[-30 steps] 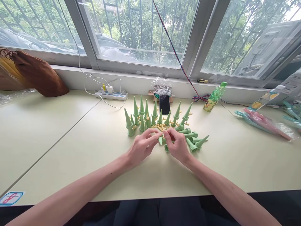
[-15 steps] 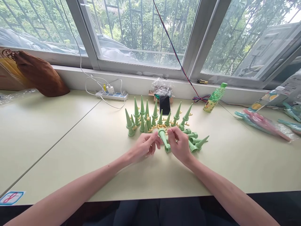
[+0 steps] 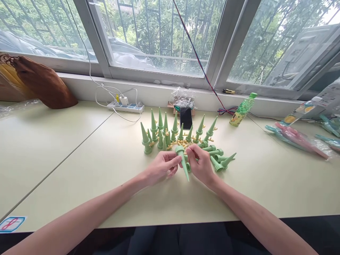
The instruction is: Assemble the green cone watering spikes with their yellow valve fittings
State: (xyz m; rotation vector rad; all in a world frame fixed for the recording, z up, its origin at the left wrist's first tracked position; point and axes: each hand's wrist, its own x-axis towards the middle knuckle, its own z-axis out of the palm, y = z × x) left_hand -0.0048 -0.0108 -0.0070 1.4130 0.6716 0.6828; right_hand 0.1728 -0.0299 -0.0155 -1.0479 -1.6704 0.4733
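My left hand (image 3: 161, 168) and my right hand (image 3: 201, 163) meet over the cream table (image 3: 111, 177), both pinching one green cone spike (image 3: 183, 162). Its wide end sits up near my fingertips and its tip points down toward me. Just behind my hands, several green cone spikes (image 3: 159, 132) stand upright in a cluster with small yellow pieces (image 3: 181, 143) scattered among them. More green spikes (image 3: 221, 158) lie on their sides to the right of my right hand.
A dark phone (image 3: 186, 118) leans behind the cluster below a clear plastic wrap (image 3: 182, 97). A white power strip (image 3: 125, 106) with cables lies left of it, a green bottle (image 3: 242, 109) to the right. Brown bag (image 3: 42, 83) at far left, packaged pink-and-teal items (image 3: 297, 136) at far right.
The green spike in my hands has been turned over: its pointed tip now aims down toward me, with the wide end up. Both hands stayed in place.
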